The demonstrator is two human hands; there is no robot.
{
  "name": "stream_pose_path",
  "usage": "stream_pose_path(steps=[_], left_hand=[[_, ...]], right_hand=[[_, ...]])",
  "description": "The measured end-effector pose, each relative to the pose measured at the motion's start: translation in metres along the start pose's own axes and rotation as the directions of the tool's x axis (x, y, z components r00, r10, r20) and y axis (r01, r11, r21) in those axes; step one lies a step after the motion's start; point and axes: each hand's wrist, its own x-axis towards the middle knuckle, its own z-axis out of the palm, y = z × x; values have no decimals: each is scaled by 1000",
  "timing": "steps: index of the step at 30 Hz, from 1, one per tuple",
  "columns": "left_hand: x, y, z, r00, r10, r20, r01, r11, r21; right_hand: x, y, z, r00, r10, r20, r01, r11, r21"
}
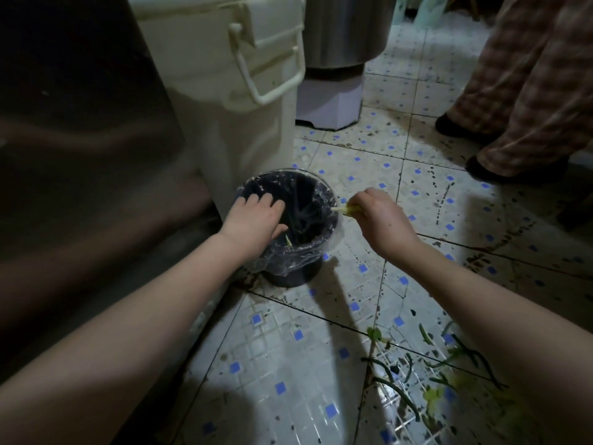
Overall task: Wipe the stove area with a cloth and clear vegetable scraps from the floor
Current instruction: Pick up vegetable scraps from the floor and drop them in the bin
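A pale yellow-green vegetable scrap (344, 209) is pinched in the curled fingers of the right hand (382, 220), just to the right of the bin (288, 276), with its tip reaching the rim. The loose scraps (433, 377), dark green stems and limp leaves, lie scattered on the tiled floor (288, 348) well to the near right of the bin, partly under the right forearm. Another pale sliver (288, 240) shows inside the bin, against the near wall.

The bin is small, round and dark, lined with a clear plastic bag (282, 256) that folds down over its rim. The left hand (256, 220) lies across the bin's left edge, fingers straight and spread over the mouth, gripping nothing.

Touching the bin on its far left stands a tall cream container (224, 117) with a bail handle. Beyond the bin, a steel drum (346, 27) sits on a lilac base (330, 101). Left of it is a dark cabinet front (80, 155). To the far right of the bin stand another person's legs in checked trousers (529, 91) and dark shoes (481, 170), on floor spotted with dark stains.
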Motion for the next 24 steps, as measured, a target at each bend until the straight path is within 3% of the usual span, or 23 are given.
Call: stream_pose_path(steps=[8, 16, 24], left_hand=[[-31, -1, 14, 998, -9, -55, 7, 999, -41], [-44, -7, 11, 996, -14, -92, 6, 996, -89], [-24, 16, 9, 997, 13, -74, -20, 995, -98]], right_hand=[[37, -43, 13, 991, -127, -39, 127, 992, -4], [48, -53, 35, 994, -93, 56, 92, 995, 22], [25, -21, 22, 995, -104, 9, 104, 990, -97]])
